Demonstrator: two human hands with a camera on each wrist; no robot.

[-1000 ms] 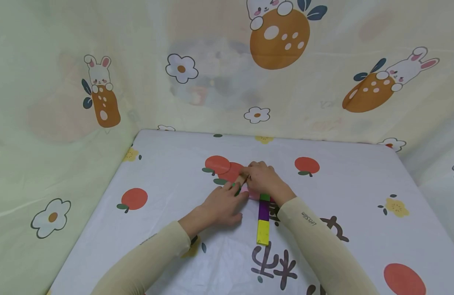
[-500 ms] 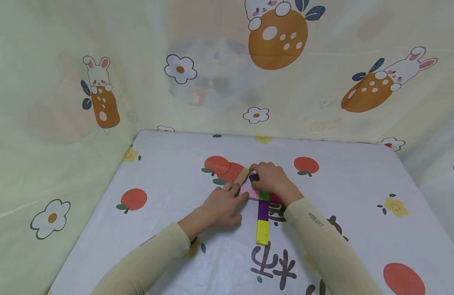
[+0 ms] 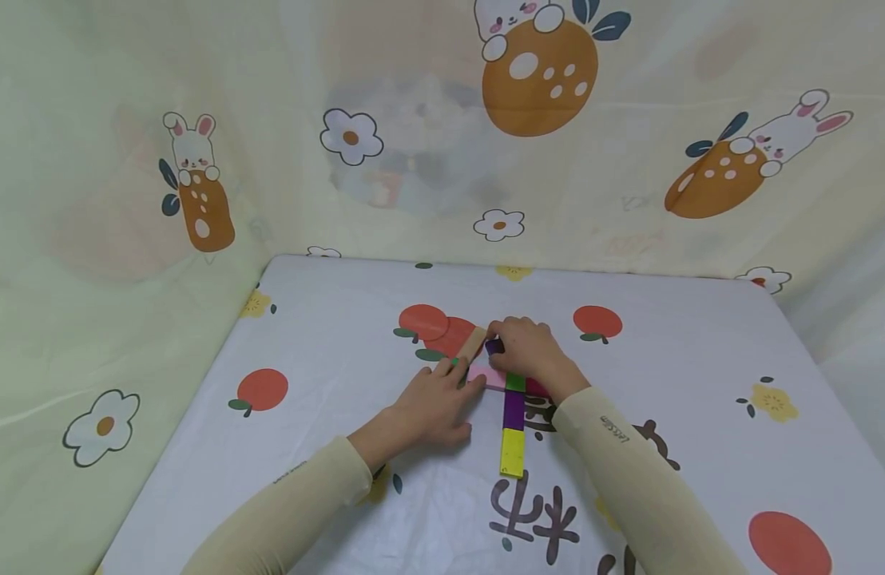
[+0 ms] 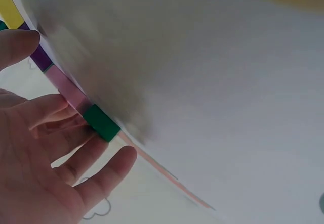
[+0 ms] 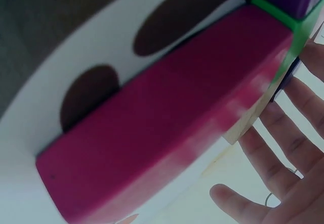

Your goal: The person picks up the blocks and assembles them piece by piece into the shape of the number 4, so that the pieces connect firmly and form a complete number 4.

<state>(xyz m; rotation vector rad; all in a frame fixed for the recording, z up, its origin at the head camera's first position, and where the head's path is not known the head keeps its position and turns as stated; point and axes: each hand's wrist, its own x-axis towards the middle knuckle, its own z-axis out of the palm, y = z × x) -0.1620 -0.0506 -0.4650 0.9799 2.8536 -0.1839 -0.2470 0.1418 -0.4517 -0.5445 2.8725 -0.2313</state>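
Note:
My left hand [image 3: 435, 403] lies with fingers extended on the left of a row of flat coloured blocks. Its fingertips touch a green block [image 4: 101, 123] and a pink block [image 4: 66, 87]. A tan block [image 3: 472, 343] slants up and away from the green one. Between thumb and index finger, my right hand [image 3: 532, 349] pinches a dark purple block [image 3: 494, 346], mostly covered, just beyond the pink block. A bright green block [image 3: 515, 382] joins the pink block to a magenta block [image 5: 167, 113]. Toward me run a purple block [image 3: 513, 410] and a yellow block [image 3: 512, 454], end to end.
The blocks lie on a white tablecloth [image 3: 327, 343] printed with red fruits, yellow flowers and dark characters. A cream curtain [image 3: 284, 176] with rabbit prints rises behind the far edge and along the left side.
My right hand has shifted slightly right, off the far end of the tan block, exposing it and the dark purple block. My left hand has stayed in place.

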